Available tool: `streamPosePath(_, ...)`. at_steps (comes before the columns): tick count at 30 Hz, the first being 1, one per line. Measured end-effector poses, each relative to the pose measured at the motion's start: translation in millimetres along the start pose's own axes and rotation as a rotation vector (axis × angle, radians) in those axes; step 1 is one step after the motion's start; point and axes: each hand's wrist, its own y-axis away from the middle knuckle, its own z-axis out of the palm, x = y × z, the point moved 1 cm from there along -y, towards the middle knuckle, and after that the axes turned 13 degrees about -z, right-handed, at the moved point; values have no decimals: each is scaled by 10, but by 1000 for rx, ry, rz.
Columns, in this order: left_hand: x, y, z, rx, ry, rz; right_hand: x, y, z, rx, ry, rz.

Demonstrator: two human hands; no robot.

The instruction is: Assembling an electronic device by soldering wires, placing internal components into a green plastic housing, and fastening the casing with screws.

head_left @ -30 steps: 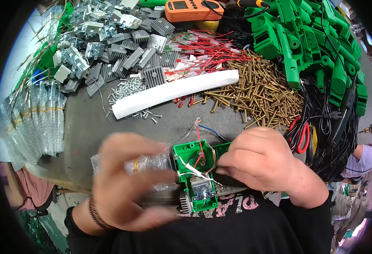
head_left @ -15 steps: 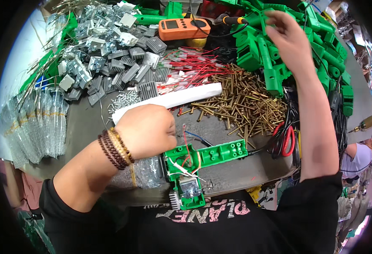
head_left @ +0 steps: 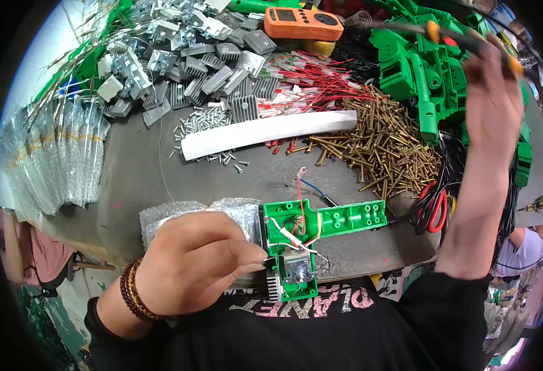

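Observation:
In front of me lies an open green plastic housing half (head_left: 352, 221) with a handle, a metal-cased part (head_left: 297, 267), a grey finned heat sink (head_left: 274, 289) and loose red, white and blue wires. My left hand (head_left: 200, 263) is closed in a pinch just left of the housing. A thin grey wire (head_left: 159, 154), apparently solder wire, runs down to it; its course inside the fingers is hidden. At the upper right, my right hand (head_left: 494, 86) grips a soldering iron (head_left: 463, 38) with a black and yellow handle, blurred by motion, its shaft pointing left.
Beyond the housing lie a white strip (head_left: 271, 133), small screws (head_left: 203, 123), long brass-coloured screws (head_left: 382, 145), red wires (head_left: 321, 77) and heat sinks (head_left: 222, 80). An orange meter (head_left: 302, 25) stands behind. Green housings (head_left: 419, 80) pile up right; bubble-wrap bags (head_left: 61, 161) lie left.
My right hand has taken hold of the soldering iron and moved right with it. My left hand has come down and nearer me, beside the housing. The whole view has shifted slightly.

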Motion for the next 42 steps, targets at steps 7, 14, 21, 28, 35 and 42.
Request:
streamPosePath(7, -75, -96, 101, 41, -153, 65, -418, 1071, 95, 334, -233, 457)
streamPosePath(14, -76, -121, 198, 34, -33, 150, -254, 1274, 144, 352, -362, 432)
streamPosePath(21, -14, -219, 214, -78, -126, -10, -197, 1345, -100, 450, -455, 505)
streamPosePath(28, 110, -349, 208, -177, -283, -111, -248, 1354, -54, 431, -511, 484)
streamPosePath(35, 5, -318, 186, -104, -131, 55, -278, 1376, -95, 431, -540, 493)
streamPosePath(42, 78, -229, 108, -28, -144, -14, -343, 1477, 100, 269, -601, 486)
